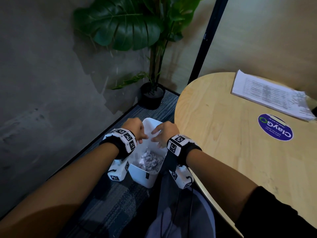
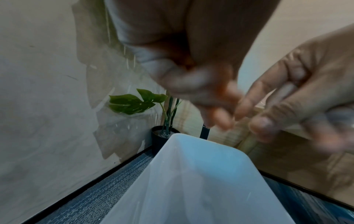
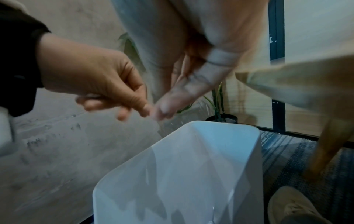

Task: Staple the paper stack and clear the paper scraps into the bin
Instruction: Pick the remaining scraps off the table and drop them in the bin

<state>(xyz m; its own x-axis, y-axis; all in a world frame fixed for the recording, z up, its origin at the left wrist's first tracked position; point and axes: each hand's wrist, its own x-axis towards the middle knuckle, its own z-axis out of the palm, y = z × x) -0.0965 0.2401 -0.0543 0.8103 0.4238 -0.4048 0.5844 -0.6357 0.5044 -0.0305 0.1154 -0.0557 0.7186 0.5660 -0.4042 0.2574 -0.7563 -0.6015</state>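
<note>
Both hands hang over the bin (image 1: 148, 125), which stands on the floor beside the bench (image 1: 223, 134), placed so anything shed falls inside. Left hand (image 1: 135, 128) and right hand (image 1: 165, 133) have fingers loosely spread, tips nearly meeting; neither appears to hold a scrap, though blur limits certainty. Scraps (image 1: 151, 161) lie in the bin's bottom. Stack (image 1: 267, 95) rests on the bench's far side, well apart. Clearing looks nearly complete.

Paper scraps (image 1: 151, 161) in bin (image 1: 149, 125), left of table (image 1: 223, 134).
</note>
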